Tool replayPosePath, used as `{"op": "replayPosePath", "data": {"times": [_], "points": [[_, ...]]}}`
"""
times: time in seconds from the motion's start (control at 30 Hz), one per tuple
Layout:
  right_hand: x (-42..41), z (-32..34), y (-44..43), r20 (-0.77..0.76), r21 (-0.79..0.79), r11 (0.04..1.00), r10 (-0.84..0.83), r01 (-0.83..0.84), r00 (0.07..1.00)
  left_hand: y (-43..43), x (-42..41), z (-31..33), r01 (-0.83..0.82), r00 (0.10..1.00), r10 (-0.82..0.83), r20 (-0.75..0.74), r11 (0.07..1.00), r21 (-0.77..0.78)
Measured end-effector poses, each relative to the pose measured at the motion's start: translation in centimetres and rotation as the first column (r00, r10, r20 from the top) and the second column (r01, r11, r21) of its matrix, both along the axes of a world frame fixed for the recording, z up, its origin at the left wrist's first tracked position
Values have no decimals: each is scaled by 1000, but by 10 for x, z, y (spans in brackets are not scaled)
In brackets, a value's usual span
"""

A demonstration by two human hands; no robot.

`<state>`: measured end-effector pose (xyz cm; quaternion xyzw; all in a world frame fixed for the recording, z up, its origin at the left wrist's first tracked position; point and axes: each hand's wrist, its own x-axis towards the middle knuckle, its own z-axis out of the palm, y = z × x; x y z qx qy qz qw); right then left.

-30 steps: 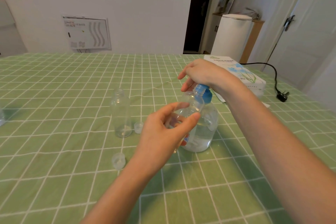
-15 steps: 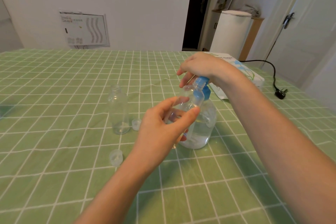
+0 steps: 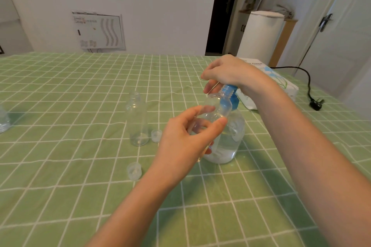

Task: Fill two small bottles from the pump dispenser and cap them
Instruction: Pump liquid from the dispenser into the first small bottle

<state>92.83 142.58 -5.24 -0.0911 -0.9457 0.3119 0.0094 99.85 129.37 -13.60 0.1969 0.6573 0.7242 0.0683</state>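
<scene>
The left hand (image 3: 186,140) grips a small clear bottle (image 3: 217,106) between thumb and curled fingers, holding it tilted in the air with its open neck close under the blue top of the pump dispenser (image 3: 231,140). From left to right across a table covered in a green checked cloth (image 3: 60,96): part of a clear plastic bottle (image 3: 3,120) shows at the far left edge. Near the middle, a second small bottle (image 3: 137,118) stands upright, open and apparently empty. A small clear cap (image 3: 156,135) lies just beside its base, and a second cap (image 3: 134,170) lies nearer the person. Next comes the left hand with its bottle, in front of the dispenser, a round clear container standing on the cloth, partly filled with clear liquid. The right hand (image 3: 226,72) sits on top of the blue pump, fingers curled down over it. Behind the right wrist lies a white tissue box (image 3: 281,80). At the far right, a black power cord (image 3: 315,103) lies with its plug on the cloth.
</scene>
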Motion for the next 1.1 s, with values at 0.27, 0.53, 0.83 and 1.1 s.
{"op": "replayPosePath", "data": {"times": [0.27,0.53,0.83,1.1], "points": [[1,2,0,27,10,1000,-9,9,1000,1,-1,-1,-9,1000,9,-6,1000,6],[1,-6,0,43,0,1000,-3,3,999,0,2,-3,-7,1000,7,24,1000,0],[0,0,0,-20,14,1000,-16,16,1000,0,0,0,-4,1000,4,10,1000,0],[-2,0,2,-16,28,999,-17,18,1000,1,1,1,-22,1000,22,2,1000,-3]]}}
